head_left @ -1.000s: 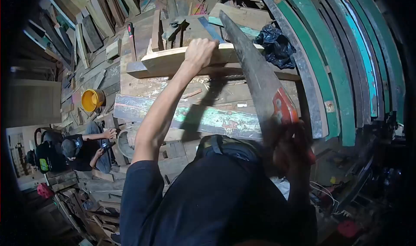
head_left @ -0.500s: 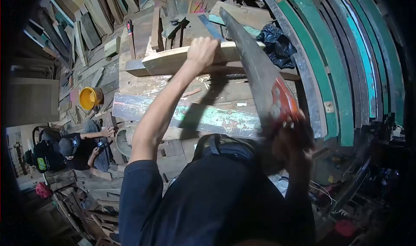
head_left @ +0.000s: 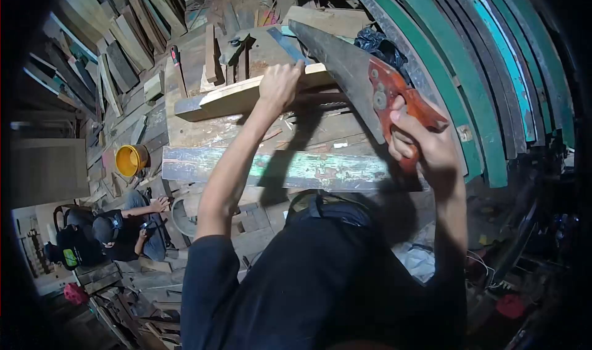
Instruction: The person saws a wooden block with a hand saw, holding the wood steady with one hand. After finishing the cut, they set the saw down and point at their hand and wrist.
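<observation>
Curving down the view from 1 to 3 o'clock, long green boards point(head_left: 473, 103) lie side by side with darker ones. The bench point(head_left: 185, 131) spreads from 10 to 1 o'clock, its top strewn with scraps. At 8 o'clock a seated person point(head_left: 131, 230) in dark clothes is well apart from the bench. Across the near side of the bench lies a plank point(head_left: 290, 167) with worn green and pale paint.

The saw point(head_left: 336, 60) slants from 12 o'clock down toward 3 o'clock, its blade overlapping the right end of a pale board point(head_left: 237, 97); whether they touch cannot be told. That board lies on the bench at 11 to 12 o'clock, on or against a darker timber.

At 1 o'clock a crumpled black bag point(head_left: 383, 47) shows partly behind the saw. The right hand point(head_left: 422, 137), between 2 and 3 o'clock, is wrapped around the saw's red handle. The left hand point(head_left: 279, 86), near 12 o'clock, is closed in a grip on the pale board's far edge.

A yellow bucket point(head_left: 131, 159) is at 9 o'clock. Just beyond the left hand is a blue strip point(head_left: 287, 45), and a slim tool point(head_left: 178, 69) with a red-and-black handle lies at 10 o'clock.
</observation>
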{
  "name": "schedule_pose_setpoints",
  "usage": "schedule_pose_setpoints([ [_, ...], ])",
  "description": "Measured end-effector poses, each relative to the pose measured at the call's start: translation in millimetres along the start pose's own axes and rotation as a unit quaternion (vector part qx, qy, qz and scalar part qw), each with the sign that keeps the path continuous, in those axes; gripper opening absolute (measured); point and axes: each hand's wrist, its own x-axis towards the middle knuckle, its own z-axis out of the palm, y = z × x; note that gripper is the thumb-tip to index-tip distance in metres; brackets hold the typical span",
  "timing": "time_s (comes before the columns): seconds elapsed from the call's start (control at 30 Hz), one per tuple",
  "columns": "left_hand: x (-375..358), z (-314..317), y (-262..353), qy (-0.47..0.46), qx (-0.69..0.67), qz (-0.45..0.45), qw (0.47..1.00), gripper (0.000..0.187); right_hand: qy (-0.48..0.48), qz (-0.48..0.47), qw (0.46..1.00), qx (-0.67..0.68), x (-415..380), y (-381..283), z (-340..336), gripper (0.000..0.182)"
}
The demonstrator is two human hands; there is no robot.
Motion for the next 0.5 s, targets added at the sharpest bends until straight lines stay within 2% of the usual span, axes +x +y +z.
schedule_pose_setpoints([
  [0.07, 4.4, 3.3, -2.8, 0.000, 0.006, -0.003, 1.000, 0.037, 0.016, -0.056, 0.997, -0.052, -7.2, 6.2, -2.5, 0.027],
  [0.13, 3.1, 4.9, -3.5, 0.011, 0.002, 0.003, 1.000, 0.040, 0.048, -0.097, 0.993, -0.037, -10.6, 13.9, -2.3, 0.026],
  [0.17, 2.8, 8.7, -4.3, 0.022, -0.013, 0.001, 1.000, 0.051, 0.050, -0.090, 0.994, -0.033, -13.8, 15.8, -2.8, 0.025],
  [0.27, 1.6, 6.2, 1.2, -0.011, 0.009, -0.008, 1.000, 0.046, 0.061, -0.063, 0.995, -0.036, -23.9, 21.9, -0.9, 0.018],
  [0.3, -3.4, 9.8, 0.4, 0.014, 0.007, 0.010, 1.000, 0.046, 0.064, -0.049, 0.995, -0.052, -27.3, 22.6, -0.7, 0.014],
  [0.37, 0.8, 10.2, 2.0, -0.015, -0.018, 0.002, 1.000, 0.045, 0.077, -0.029, 0.995, -0.057, -31.1, 17.6, 9.4, 0.002],
  [0.4, 3.1, 13.0, 4.2, -0.031, -0.031, -0.006, 0.999, 0.045, 0.100, -0.010, 0.994, -0.039, -29.5, 14.5, 14.0, 0.003],
  [0.47, 5.4, 15.4, 8.4, -0.044, -0.074, -0.012, 0.996, 0.029, 0.107, 0.000, 0.992, -0.059, -28.6, 11.6, 16.2, 0.003],
  [0.5, 3.2, 16.5, 10.1, -0.020, -0.072, -0.007, 0.997, 0.024, 0.114, 0.009, 0.990, -0.082, -27.0, 7.2, 15.9, 0.004],
])
